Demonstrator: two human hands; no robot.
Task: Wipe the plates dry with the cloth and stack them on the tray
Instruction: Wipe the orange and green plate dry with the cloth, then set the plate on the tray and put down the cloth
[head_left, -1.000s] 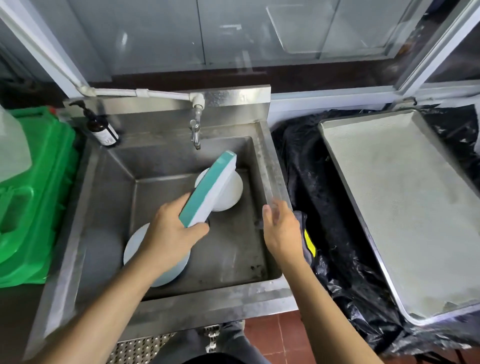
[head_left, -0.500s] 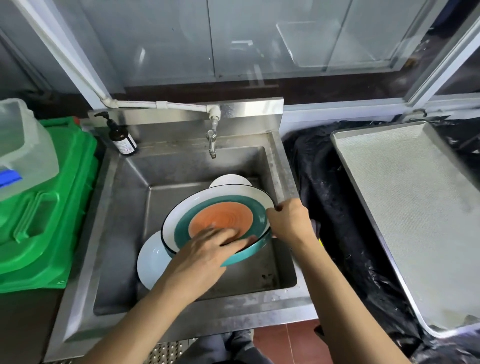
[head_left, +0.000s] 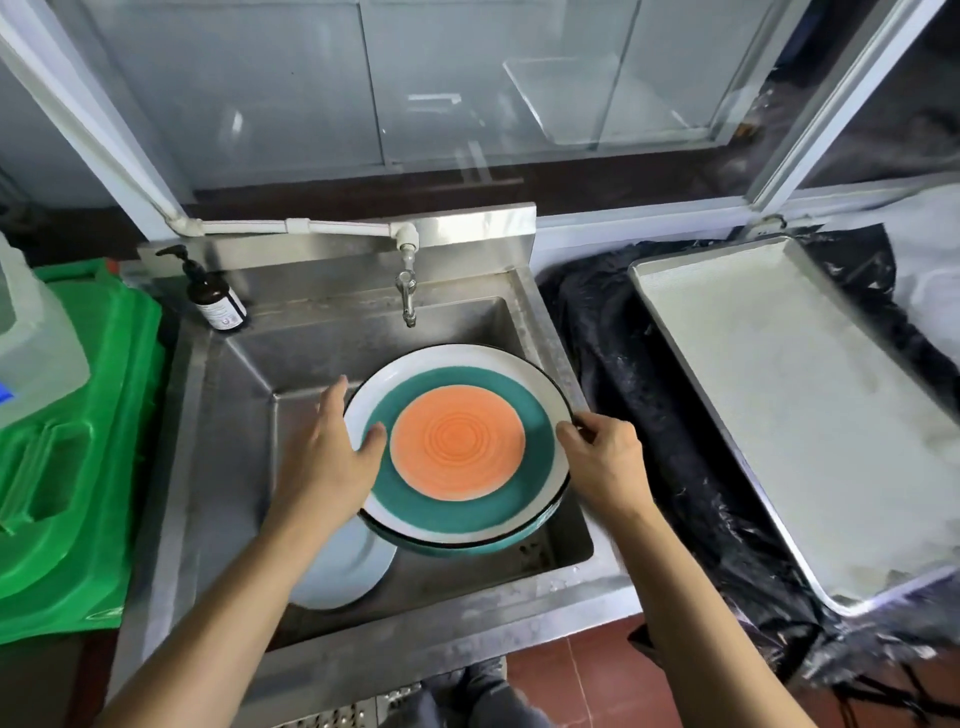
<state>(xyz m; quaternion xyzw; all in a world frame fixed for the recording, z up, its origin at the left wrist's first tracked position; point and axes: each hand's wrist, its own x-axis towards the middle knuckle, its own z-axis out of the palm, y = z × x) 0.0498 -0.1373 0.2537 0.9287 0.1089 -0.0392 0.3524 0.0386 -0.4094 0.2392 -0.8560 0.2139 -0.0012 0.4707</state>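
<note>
Both hands hold plate (head_left: 457, 447) face-up over sink (head_left: 218, 415): left hand (head_left: 324, 457) thumb pinching rim, right hand (head_left: 605, 465) curled round opposite rim

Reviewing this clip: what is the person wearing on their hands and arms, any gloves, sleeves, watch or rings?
Nothing visible. The left hand and right hand are bare, with no gloves, and no rings show on the fingers. Both forearms are uncovered to the frame edge: no sleeves, watch or bands in view.
</note>
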